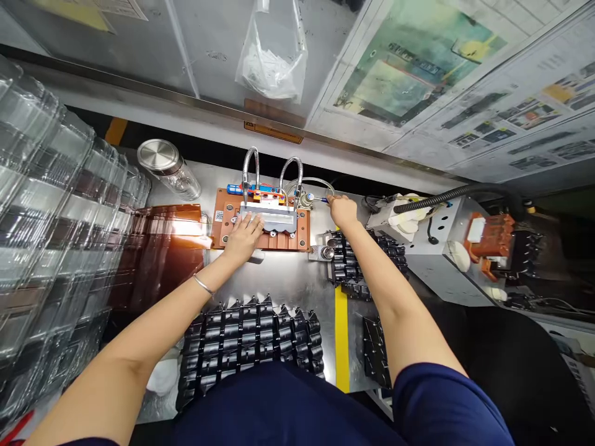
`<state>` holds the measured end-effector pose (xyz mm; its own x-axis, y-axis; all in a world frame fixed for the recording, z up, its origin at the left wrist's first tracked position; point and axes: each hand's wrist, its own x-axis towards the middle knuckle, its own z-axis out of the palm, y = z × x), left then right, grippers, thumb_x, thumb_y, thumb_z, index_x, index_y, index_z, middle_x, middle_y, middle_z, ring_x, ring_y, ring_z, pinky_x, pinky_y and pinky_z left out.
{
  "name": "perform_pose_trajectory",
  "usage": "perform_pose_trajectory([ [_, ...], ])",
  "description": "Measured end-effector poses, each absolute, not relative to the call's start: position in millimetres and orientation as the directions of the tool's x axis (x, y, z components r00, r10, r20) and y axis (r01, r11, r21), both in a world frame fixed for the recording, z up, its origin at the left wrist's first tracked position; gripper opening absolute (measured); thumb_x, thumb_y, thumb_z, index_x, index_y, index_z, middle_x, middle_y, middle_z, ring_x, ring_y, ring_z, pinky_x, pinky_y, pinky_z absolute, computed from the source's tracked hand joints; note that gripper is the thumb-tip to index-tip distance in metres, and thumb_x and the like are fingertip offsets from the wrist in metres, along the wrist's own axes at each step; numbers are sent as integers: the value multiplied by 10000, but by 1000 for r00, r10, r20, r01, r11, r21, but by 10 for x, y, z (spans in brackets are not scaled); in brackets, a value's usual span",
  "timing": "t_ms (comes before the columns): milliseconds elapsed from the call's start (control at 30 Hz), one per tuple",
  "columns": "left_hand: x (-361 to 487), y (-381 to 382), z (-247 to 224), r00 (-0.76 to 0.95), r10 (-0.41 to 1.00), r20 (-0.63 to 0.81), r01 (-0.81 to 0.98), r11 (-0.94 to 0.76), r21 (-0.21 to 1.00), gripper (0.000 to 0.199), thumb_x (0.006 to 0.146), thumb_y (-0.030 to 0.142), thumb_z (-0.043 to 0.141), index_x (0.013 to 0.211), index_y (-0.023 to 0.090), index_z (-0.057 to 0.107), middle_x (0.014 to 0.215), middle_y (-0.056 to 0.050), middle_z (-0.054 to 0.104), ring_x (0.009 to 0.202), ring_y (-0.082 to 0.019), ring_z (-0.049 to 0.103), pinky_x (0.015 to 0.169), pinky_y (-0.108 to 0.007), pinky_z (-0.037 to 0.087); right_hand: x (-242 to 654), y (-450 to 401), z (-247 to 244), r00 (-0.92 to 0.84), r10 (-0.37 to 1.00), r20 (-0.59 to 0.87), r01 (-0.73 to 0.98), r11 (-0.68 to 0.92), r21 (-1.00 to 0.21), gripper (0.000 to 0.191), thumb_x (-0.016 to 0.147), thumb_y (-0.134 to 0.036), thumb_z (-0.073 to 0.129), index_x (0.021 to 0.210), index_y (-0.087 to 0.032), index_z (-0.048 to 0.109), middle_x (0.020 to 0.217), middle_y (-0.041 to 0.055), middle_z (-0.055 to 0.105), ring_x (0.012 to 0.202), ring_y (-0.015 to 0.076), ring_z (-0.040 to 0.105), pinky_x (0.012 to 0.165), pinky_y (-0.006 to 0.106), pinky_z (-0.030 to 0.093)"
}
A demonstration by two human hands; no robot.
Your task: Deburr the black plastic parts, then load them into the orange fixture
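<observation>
A brown fixture (260,243) stands on the steel bench, with a long grey part (281,218) lying across it. My left hand (245,237) rests flat on the left end of that part, fingers stretched out. Just right of the fixture, my right hand (343,212) is closed round the end of a thin lever (320,199). The lever runs from a small round metal fitting (307,199); its gripped end is hidden in my fingers. Two bent metal hoses (251,162) arch over the back of the fixture, beside a blue cylinder (235,189).
Rows of black moulded parts (251,337) lie in front of me, and more black parts (367,257) sit under my right forearm. Clear plastic trays (51,217) are stacked high on the left, near a glass bottle (170,170). A grey machine (432,248) stands right.
</observation>
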<state>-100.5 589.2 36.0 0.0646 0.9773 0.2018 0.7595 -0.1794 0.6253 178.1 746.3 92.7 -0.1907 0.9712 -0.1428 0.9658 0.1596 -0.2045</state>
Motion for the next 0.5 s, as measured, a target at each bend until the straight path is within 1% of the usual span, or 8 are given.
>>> perform_pose_trajectory([
  [67,-1060,5896,419,6,982,187,754,-128,645,299,886,316,509,1115,195,658,1268,-124,645,1274,-280,509,1116,-518,312,1736,7376,957,-178,977,-116,955,143,-261,304,908,-222,462,1114,-114,658,1085,214,660,1079,325,515,903,469,419],
  [167,-1170,5938,464,-191,973,133,744,55,666,405,879,395,507,1199,161,589,1351,-187,560,1317,-335,441,1105,-576,279,1537,7091,901,-162,983,-91,918,116,-380,395,929,-262,421,1261,-105,565,1209,205,611,1117,308,527,929,465,436],
  [233,-1210,5968,464,-319,945,72,715,190,672,467,842,426,550,1201,128,562,1378,-248,504,1329,-402,396,1076,-632,265,1333,6828,812,-180,977,-115,871,104,-479,436,929,-293,423,1320,-119,509,1144,164,655,1022,264,604,890,417,487],
  [300,-1198,5936,470,-378,926,28,688,260,678,479,787,423,616,1152,118,561,1338,-277,517,1298,-437,417,1049,-643,284,1140,6534,736,-211,967,-141,815,94,-571,491,891,-306,487,1355,-148,466,1083,115,689,925,222,653,822,356,531],
  [367,-1140,5781,508,-381,924,28,675,257,691,471,754,402,651,1119,123,545,1242,-270,576,1223,-430,495,1005,-622,353,1029,6221,716,-221,965,-141,771,84,-631,575,853,-284,521,1401,-157,401,1142,115,672,934,208,662,803,332,544],
  [433,-1066,5479,585,-370,927,62,665,218,714,484,744,390,662,1127,138,508,1114,-224,632,1099,-391,590,911,-566,455,1029,5890,759,-228,965,-131,714,74,-696,642,824,-266,530,1431,-167,347,1214,129,637,969,207,656,797,326,549],
  [467,-1032,5283,635,-358,929,92,663,184,726,494,745,384,663,1141,149,487,1062,-195,645,1036,-364,623,861,-532,492,1065,5721,798,-237,964,-124,667,69,-742,641,813,-261,525,1426,-179,353,1248,131,614,1001,207,646,800,323,550],
  [500,-1003,5070,690,-340,931,130,663,139,735,494,746,368,664,1152,164,472,1032,-167,651,996,-336,640,830,-502,513,1113,5554,841,-246,963,-113,604,61,-795,607,806,-257,516,1397,-192,396,1277,128,591,1044,209,627,814,324,548],
])
